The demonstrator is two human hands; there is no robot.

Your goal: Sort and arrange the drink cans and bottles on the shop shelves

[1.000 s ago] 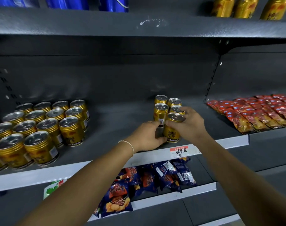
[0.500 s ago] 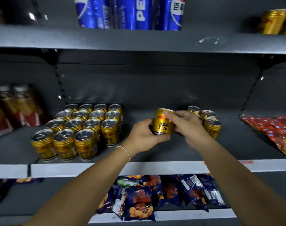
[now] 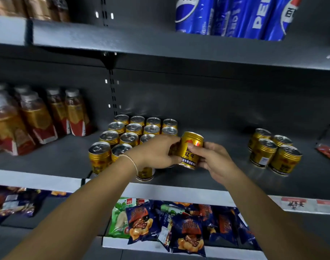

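Both hands hold one gold Red Bull can [image 3: 190, 149], tilted, just above the middle shelf [image 3: 226, 177]. My left hand [image 3: 156, 152] grips its left side and my right hand [image 3: 213, 160] grips its right side and bottom. Right beside it on the left stands a block of several gold cans [image 3: 130, 136] in rows; my left wrist hides part of the front row. A smaller cluster of several gold cans [image 3: 273, 152] stands apart on the right of the same shelf.
Bottled tea drinks [image 3: 38, 117] stand at the left of the middle shelf. Blue Pepsi cans [image 3: 235, 15] line the shelf above. Snack bags [image 3: 179, 228] fill the shelf below. Red packets [image 3: 329, 154] lie at the far right edge.
The held can has travelled left, from near the small right cluster to the right side of the large can block. The camera view has swung left too.
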